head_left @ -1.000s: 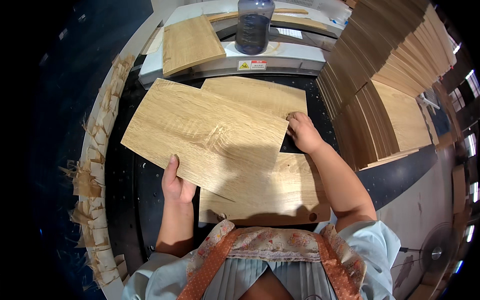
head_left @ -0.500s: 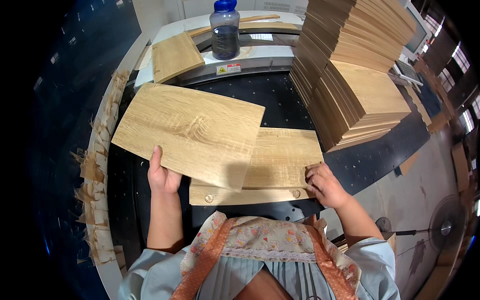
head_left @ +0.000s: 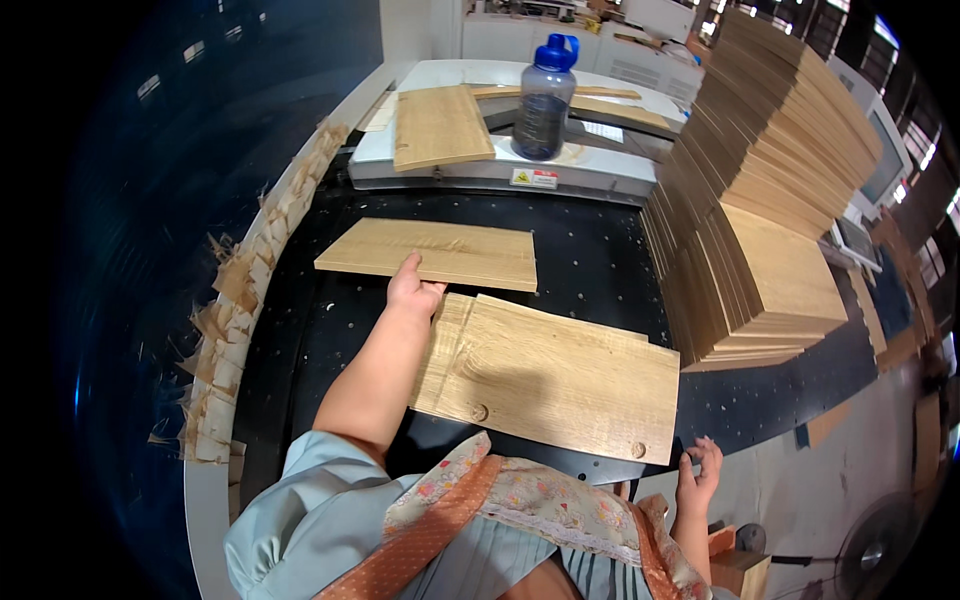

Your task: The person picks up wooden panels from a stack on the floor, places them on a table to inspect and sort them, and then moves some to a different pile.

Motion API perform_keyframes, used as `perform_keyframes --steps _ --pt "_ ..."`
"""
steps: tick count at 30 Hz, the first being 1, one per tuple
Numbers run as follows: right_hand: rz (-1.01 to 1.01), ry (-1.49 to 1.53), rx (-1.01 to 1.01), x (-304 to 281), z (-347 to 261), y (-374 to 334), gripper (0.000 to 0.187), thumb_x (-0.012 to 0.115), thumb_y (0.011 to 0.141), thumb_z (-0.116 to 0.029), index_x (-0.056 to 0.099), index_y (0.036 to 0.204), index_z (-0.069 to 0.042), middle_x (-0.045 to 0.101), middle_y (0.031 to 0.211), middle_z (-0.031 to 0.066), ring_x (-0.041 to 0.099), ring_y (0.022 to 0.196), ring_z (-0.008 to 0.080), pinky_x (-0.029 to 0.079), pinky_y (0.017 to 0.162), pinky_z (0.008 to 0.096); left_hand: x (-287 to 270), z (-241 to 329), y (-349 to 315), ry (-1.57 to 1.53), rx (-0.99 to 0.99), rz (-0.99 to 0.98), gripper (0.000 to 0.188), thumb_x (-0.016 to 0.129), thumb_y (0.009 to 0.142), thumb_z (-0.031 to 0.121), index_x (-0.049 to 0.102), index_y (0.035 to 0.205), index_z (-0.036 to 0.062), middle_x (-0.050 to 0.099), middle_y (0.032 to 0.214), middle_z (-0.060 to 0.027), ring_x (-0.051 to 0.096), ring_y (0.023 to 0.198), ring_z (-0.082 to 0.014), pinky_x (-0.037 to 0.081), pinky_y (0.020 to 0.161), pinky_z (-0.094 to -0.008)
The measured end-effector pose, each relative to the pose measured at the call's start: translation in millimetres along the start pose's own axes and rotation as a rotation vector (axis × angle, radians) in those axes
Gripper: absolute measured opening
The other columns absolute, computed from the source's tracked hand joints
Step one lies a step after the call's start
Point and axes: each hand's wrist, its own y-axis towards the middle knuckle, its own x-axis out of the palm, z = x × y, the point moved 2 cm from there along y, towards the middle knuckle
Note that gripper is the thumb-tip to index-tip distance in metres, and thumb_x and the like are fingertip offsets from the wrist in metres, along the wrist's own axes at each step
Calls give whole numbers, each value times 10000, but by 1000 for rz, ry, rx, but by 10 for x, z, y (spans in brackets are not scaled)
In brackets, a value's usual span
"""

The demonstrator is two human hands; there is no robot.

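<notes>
My left hand (head_left: 412, 287) grips the near edge of a flat wood-grain board (head_left: 430, 248), thumb on top and fingers underneath. This board is held out over the black table, beyond two more boards. Of those two, the upper board (head_left: 570, 375) lies slightly askew, with round recesses near its front corners. The lower board (head_left: 437, 360) shows mainly along the left side and behind. Just off the upper board's right front corner is my right hand (head_left: 700, 475), its fingers loosely bent and apart, holding nothing.
A tall stack of boards (head_left: 760, 270) rises at the right of the black table (head_left: 590, 240). At the back, a blue-lidded bottle (head_left: 545, 100) and another board (head_left: 440, 125) rest on a white machine bed. Torn tape lines the left edge (head_left: 235, 290). A fan (head_left: 870, 555) stands lower right.
My left hand has carried its board forward, away from me. The right hand has let go of the boards on the table and drawn back. The upper one now lies askew. The view has shifted.
</notes>
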Motion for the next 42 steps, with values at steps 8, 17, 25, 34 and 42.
perform_keyframes --steps 8,17,25,34,42 --pt "67 -11 92 93 209 3 121 582 749 22 557 862 -14 551 1018 151 507 1024 314 370 936 400 229 64 -95 310 43 78 565 542 873 108 289 1358 -31 308 1410 -218 263 1332 -320 221 1082 -441" --pt "136 -136 224 496 323 139 274 577 802 -13 525 1067 32 530 1069 160 508 995 290 395 899 355 208 43 281 2577 639 -544 648 538 854 465 309 1396 194 215 1487 -61 106 1393 -270 125 1098 -525" --pt "48 -266 203 477 243 132 306 575 815 -75 499 1083 52 505 1077 196 475 1000 325 381 889 393 105 343 668 2632 697 -348 562 458 889 461 311 1395 266 201 1492 -18 132 1387 -253 75 1081 -577" --pt "33 -300 166 477 241 132 289 577 809 -100 502 1043 53 492 1078 199 456 1024 340 364 896 408 122 709 915 2651 651 -188 639 488 850 531 302 1404 271 188 1498 -38 110 1392 -250 57 1092 -561" --pt "37 -287 126 483 289 138 247 549 808 -100 521 1020 24 519 1027 192 477 975 344 371 882 421 150 730 909 2641 603 -180 623 502 856 510 301 1402 288 193 1497 -29 115 1392 -234 61 1098 -539"
